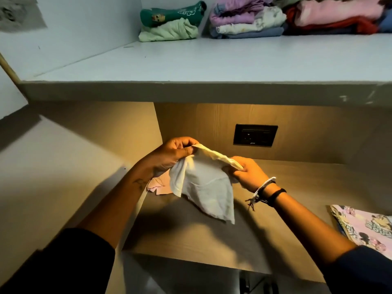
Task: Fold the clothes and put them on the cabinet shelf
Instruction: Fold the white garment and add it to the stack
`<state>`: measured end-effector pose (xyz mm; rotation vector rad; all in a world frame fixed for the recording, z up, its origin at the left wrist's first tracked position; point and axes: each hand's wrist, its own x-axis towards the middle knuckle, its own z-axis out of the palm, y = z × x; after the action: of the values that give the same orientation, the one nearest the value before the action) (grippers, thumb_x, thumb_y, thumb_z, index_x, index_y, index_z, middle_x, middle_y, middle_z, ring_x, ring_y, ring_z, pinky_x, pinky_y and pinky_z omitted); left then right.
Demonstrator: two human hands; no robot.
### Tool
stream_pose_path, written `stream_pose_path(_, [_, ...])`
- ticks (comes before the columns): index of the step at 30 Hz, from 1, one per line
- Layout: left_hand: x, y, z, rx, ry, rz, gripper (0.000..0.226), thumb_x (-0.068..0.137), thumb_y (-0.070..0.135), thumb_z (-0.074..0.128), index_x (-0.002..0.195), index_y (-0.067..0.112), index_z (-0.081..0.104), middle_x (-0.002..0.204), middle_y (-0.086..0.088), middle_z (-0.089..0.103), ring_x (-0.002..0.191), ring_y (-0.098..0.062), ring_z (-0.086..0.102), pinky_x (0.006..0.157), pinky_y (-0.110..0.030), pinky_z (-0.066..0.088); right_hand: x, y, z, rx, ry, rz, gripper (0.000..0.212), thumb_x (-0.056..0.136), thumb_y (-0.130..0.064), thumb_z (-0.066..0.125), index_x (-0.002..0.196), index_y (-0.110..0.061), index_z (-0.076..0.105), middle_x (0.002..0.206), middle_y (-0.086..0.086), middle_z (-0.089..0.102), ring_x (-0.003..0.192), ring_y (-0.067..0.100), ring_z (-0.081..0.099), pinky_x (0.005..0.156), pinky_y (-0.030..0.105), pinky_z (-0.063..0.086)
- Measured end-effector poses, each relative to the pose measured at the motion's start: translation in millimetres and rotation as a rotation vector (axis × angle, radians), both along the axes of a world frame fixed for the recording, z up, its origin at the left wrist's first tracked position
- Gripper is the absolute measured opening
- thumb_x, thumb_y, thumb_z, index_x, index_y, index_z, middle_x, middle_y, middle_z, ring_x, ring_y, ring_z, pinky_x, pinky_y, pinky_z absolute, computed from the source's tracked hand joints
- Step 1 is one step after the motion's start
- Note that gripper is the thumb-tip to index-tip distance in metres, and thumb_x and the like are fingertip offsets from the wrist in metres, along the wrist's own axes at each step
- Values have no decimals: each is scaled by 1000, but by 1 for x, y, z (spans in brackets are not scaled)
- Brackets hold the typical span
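Head view | both hands [176, 153] [248, 172] pinch white cloth's [207, 187] top edge — hanging above counter [191, 236]

The cloth [203, 183] I hold is white, cream along its top edge under the yellow light. Beneath it lies a pale pink piece [158, 186]. At my right sits a pink fabric [364, 227] printed with cartoon figures. On the grey-white shelf [191, 60] above are a teal bundle [171, 14] with a small printed face, a mint one [169, 31], lilac and blue folds [244, 20], and what looks like pink over red [337, 16]. The socket [255, 135] is black.
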<state>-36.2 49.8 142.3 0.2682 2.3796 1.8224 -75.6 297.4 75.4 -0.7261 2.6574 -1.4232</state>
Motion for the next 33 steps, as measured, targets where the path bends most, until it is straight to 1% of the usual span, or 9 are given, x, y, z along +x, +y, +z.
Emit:
stream_pose_path(3, [5, 12, 8, 73, -14, 5, 19, 99, 13, 51, 99, 23, 67, 85, 11, 73, 79, -5, 69, 70, -19, 56, 9, 35, 1, 31, -36, -76, 18, 86, -12, 66, 68, -13, 64, 59, -7, 53, 51, 4, 43, 50, 22, 34])
stream_pose_path(7, [11, 24, 9, 11, -64, 1, 15, 97, 18, 55, 96, 19, 70, 87, -1, 71, 77, -13, 68, 69, -24, 59, 20, 80, 7, 40, -73, -146, 10, 88, -15, 65, 82, -10, 72, 71, -2, 61, 63, 12, 51, 60, 27, 42])
stream_pose_path(11, [17, 35, 7, -228, 6, -20, 12, 89, 30, 67, 87, 20, 73, 81, 1, 73, 74, -11, 69, 67, -21, 57, 30, 120, 18, -49, -154, -135, 22, 90, -21, 62, 75, -8, 70, 67, 2, 61, 62, 13, 47, 56, 26, 39])
stream_pose_path(16, [12, 50, 9, -638, 15, -72, 19, 75, 32, 82, 83, 17, 73, 79, -3, 71, 68, -12, 61, 60, -24, 48, 21, 154, 39, 86, -99, -50, 20, 91, -2, 54, 94, -7, 73, 86, 11, 68, 77, 17, 53, 66, 30, 44])
stream_pose_path(19, [-3, 63, 15, -763, 224, 57, 8, 82, 16, 75, 89, 12, 75, 90, -10, 72, 77, -16, 60, 61, -17, 46, 1, 159, 57, 109, -7, -117, 25, 84, 10, 52, 95, -2, 72, 90, 20, 69, 79, 21, 54, 62, 26, 42])
stream_pose_path(22, [-15, 72, 29, -835, 426, 278, 9, 86, 19, 68, 92, 19, 75, 97, -4, 70, 84, -25, 63, 70, -30, 54, -25, 160, 79, 51, 122, -286, 25, 82, 13, 51, 98, 7, 70, 98, 27, 69, 84, 22, 56, 63, 27, 41])
stream_pose_path(26, [-18, 80, 39, -795, 640, 393, 15, 90, 13, 59, 92, 13, 74, 97, -7, 67, 82, -24, 61, 68, -28, 47, -29, 167, 100, -97, 254, -373, 28, 85, 5, 52, 105, -2, 71, 101, 12, 70, 92, 19, 62, 71, 12, 47])
stream_pose_path(31, [15, 74, 21, -615, 393, 185, 21, 82, 3, 70, 77, 23, 73, 85, 6, 64, 82, -17, 62, 69, -29, 51, 10, 198, 79, -51, 88, -128, 25, 77, 1, 56, 87, -14, 73, 83, 7, 69, 71, 8, 59, 65, 18, 48])
stream_pose_path(33, [41, 71, 3, -627, 233, 78, 21, 77, 16, 78, 68, 34, 72, 84, 8, 65, 83, -15, 59, 69, -29, 49, 31, 213, 55, -23, -63, -28, 30, 79, 9, 65, 73, -20, 72, 72, 5, 66, 60, 4, 55, 59, 21, 46])
